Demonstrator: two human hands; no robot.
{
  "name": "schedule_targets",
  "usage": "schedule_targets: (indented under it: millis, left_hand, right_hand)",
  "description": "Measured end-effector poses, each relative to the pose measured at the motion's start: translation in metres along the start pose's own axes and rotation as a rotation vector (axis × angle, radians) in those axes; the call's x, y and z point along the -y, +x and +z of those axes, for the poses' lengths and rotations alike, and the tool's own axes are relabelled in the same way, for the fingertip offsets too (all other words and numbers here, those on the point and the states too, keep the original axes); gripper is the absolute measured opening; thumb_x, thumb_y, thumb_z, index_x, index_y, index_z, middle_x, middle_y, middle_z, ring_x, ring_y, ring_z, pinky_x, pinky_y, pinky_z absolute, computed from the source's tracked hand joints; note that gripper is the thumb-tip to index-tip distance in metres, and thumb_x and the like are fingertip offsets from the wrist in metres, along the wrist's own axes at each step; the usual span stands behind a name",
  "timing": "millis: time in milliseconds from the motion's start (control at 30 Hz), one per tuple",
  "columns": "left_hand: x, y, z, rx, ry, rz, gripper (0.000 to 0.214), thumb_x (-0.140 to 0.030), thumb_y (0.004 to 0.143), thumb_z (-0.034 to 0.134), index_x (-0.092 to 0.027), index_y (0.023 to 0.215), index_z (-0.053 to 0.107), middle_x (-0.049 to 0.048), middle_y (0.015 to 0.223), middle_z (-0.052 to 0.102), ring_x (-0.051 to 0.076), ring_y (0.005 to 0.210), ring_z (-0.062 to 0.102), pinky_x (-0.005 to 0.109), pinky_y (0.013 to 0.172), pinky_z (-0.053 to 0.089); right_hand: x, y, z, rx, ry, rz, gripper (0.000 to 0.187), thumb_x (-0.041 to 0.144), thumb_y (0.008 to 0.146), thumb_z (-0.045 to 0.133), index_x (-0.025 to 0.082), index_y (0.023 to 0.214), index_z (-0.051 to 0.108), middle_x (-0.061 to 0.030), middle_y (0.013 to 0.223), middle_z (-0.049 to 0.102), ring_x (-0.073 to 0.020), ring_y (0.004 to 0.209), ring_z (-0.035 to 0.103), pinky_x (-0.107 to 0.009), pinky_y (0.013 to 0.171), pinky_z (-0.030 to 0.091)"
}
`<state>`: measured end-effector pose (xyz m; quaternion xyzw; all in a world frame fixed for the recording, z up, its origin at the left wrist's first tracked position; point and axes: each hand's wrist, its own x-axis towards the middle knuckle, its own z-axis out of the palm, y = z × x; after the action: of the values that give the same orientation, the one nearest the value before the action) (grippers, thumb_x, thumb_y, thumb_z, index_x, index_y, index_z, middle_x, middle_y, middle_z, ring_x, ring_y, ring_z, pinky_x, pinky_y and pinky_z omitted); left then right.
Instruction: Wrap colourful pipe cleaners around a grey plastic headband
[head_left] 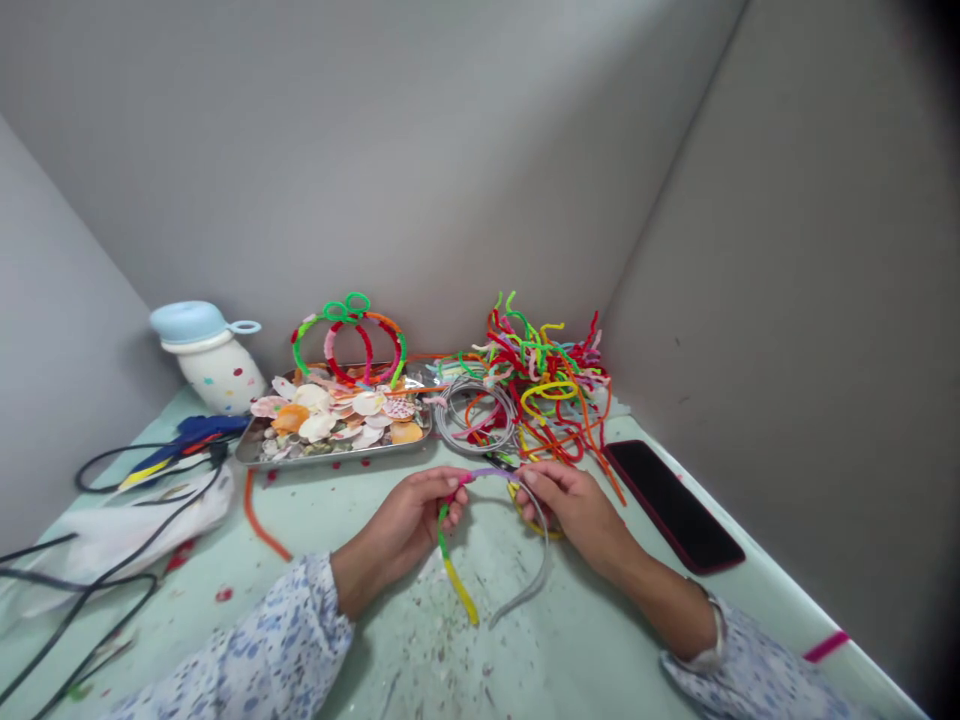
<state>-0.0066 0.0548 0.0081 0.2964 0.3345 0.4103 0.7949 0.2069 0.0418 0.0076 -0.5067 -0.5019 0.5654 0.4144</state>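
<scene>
Between my two hands is a curved wire hoop (541,570), bare grey on its right side. Its left side is covered in pipe cleaner (457,585), running yellow, green and pink, with a lilac stretch at the top. My left hand (409,525) pinches the pink part between thumb and fingers. At the top right, the fingers of my right hand (574,510) close on the hoop where lilac meets bare grey. A yellow pipe cleaner (551,532) curves below the right fingers; whether they hold it I cannot tell. Both ends of the hoop point down toward the table.
Behind my hands lie a coil of grey wire (450,436) and a tangle of coloured pipe cleaners (551,350). A metal tray (300,459) of shells carries wrapped hoops (297,350). A bottle (225,378), black cables (97,585) and a plastic bag (150,530) are left; a phone (675,510) lies right.
</scene>
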Motion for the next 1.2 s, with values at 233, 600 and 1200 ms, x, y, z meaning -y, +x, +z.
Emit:
schedule_targets:
  millis: [233,600,1200]
  left_hand:
    - [0.001,-0.001,0.0,-0.02,-0.008,0.006,0.017,-0.008,0.075,0.059,-0.008,0.091,0.066,0.0027,0.07,0.058,0.006,0.053,0.053,0.016,0.05,0.041]
    - [0.002,-0.004,0.003,-0.002,0.051,0.006,0.016,-0.01,0.076,0.059,-0.008,0.091,0.064,0.0024,0.069,0.059,0.005,0.051,0.052,0.016,0.048,0.039]
    - [0.005,-0.009,0.002,0.006,0.008,0.044,0.017,-0.012,0.079,0.056,-0.007,0.093,0.064,0.0049,0.071,0.061,0.008,0.055,0.057,0.017,0.052,0.044]
  right_hand:
    - [0.007,-0.001,-0.007,0.173,0.286,0.21,0.027,0.042,0.082,0.061,0.016,0.084,0.061,-0.0028,0.071,0.063,-0.0106,0.058,0.058,-0.022,0.054,0.043]
    - [0.006,-0.002,-0.001,0.219,0.317,0.178,0.023,0.036,0.079,0.064,0.016,0.073,0.055,0.0033,0.059,0.051,-0.0089,0.052,0.051,-0.02,0.049,0.037]
    - [-0.002,-0.007,0.01,0.121,0.256,0.062,0.026,0.041,0.079,0.063,0.016,0.082,0.057,0.0034,0.058,0.054,-0.0084,0.049,0.054,-0.018,0.044,0.037]
